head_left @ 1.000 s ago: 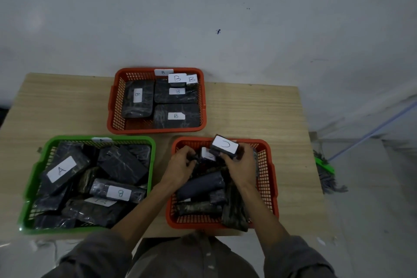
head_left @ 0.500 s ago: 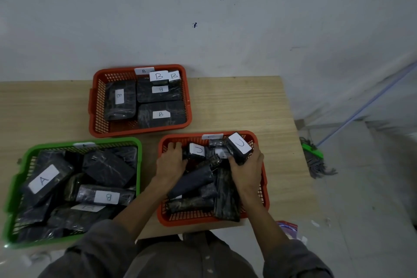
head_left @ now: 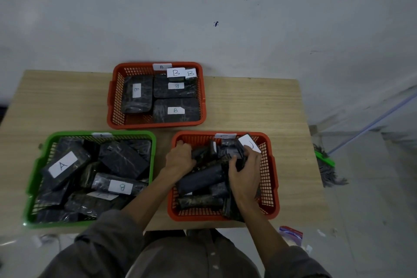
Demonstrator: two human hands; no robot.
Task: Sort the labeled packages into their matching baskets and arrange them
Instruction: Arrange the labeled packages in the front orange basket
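Both hands inside the near orange basket, rim tag C, right side of the bench. Right hand curled around a dark package whose white C label tilts up toward the far right corner. Left hand at far left of this basket, fingers bent onto the dark packages; real grip cannot be told. Green basket to the left: jumbled packages, 1 labeled A, 1 labeled B. Far orange basket: flat packages labeled B.
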